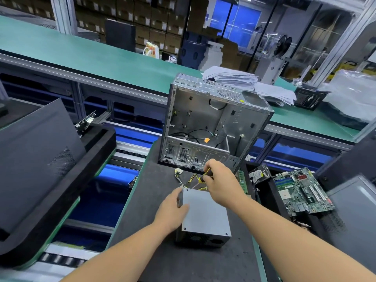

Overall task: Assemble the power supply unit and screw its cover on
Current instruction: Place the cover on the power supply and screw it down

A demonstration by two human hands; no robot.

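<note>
Green-topped benches (85, 55) front stacked cardboard boxes (154, 19).

Arms: we see two, bare from forearm to wrist, no sleeves in view.
Hands: left hand (172, 208) and right hand (220, 181), both bare, ungloved.

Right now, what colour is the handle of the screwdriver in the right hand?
Yellow and black, seen in the head view: screwdriver, right hand.

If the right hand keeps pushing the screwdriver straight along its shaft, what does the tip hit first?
Most likely the far edge of the power supply unit cover, near its cable bundle. The right hand angles the screwdriver down toward that corner; depth is unclear.
</note>
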